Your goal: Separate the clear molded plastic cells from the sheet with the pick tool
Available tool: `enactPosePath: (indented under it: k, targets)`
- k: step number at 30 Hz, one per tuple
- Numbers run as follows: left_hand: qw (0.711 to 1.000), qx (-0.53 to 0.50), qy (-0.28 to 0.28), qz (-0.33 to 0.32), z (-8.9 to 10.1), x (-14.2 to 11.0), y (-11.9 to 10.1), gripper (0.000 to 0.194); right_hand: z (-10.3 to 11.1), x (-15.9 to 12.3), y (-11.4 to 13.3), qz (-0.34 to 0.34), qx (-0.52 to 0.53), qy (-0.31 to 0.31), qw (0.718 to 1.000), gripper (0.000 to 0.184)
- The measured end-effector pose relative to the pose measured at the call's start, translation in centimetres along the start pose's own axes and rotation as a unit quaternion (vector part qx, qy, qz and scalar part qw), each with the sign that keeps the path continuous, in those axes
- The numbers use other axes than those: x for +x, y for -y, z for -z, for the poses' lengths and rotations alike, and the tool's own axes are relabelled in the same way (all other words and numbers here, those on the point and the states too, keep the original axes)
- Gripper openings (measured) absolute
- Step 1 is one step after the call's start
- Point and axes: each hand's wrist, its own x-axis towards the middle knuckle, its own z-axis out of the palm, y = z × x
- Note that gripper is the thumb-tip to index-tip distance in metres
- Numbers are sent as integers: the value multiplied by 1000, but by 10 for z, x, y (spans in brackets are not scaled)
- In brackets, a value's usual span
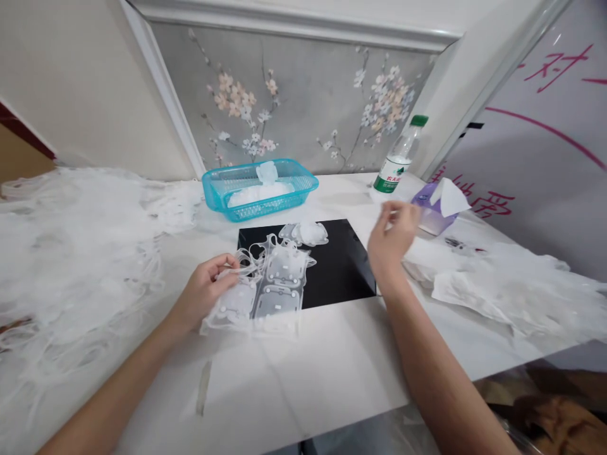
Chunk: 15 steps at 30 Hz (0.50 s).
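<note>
My left hand [212, 284] pinches the left edge of a translucent plastic sheet [284, 265] with die-cut, rounded shapes and loose stringy strips. The sheet lies partly over a black board [339, 265] and hangs past its front left edge. A small group of loose translucent cut pieces [306, 233] rests near the board's back edge. My right hand [393, 230] is raised by the board's right side, apart from the sheet. Its fingers are curled in towards the thumb and slightly blurred; whether a small thing is between them is hidden.
Behind the board stands a blue plastic basket [215, 196] holding translucent pieces. Stringy clear plastic scrap [71, 253] is heaped at left. To the right are a water bottle [393, 167], a purple tissue pack [434, 218] and more plastic sheets [521, 291]. A panelled wall borders the table's back.
</note>
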Motion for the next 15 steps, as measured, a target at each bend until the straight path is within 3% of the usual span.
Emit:
enactPosePath:
  k: [3,5,8,10,12,15]
  targets:
    - [1000,11,-10,25,1,0,0,21,-18,-19,13,110,24,173,979,9]
    - [999,45,-2,17,3,2,2,31,-27,-33,27,152,36,242,958,12]
    - [990,130,-14,-50,7,6,9,46,-28,-47,50,199,61,331,920,17]
    - [966,227,-57,-108,10,8,12,52,-24,-53,62,241,68,400,882,16]
    - [925,336,-84,-157,12,8,11,46,-21,-55,68,277,55,472,835,15]
    - [893,394,-63,-207,6,3,4,26,-22,-55,68,285,28,527,800,21]
